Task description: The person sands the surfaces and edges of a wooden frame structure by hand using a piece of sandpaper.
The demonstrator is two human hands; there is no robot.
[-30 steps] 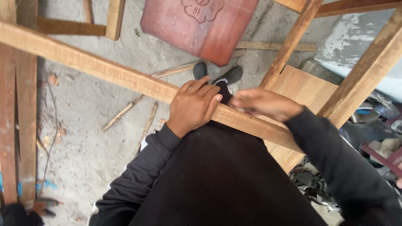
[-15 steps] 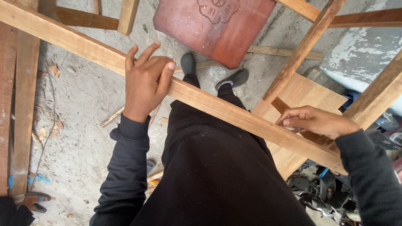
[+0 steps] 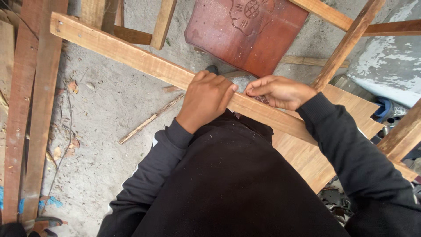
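A long pale wooden rail (image 3: 131,57) runs diagonally from the upper left down to the right, in front of my dark-clothed body. My left hand (image 3: 206,98) lies over the rail near its middle, fingers curled around its far edge. My right hand (image 3: 278,91) rests just to the right of it, fingertips pinched together on the rail's top; whether something small is between them I cannot tell. Both sleeves are dark. The two hands nearly touch.
A reddish carved panel (image 3: 245,30) lies on the concrete floor beyond the rail. A flat plywood sheet (image 3: 307,153) sits below the rail at right. Upright wooden posts (image 3: 346,44) cross the upper right. Planks (image 3: 30,109) lie along the left; a thin stick (image 3: 149,119) lies on the floor.
My left hand has slid right along the rail and now grips it; my right hand has moved left and up to meet it. The view has shifted.
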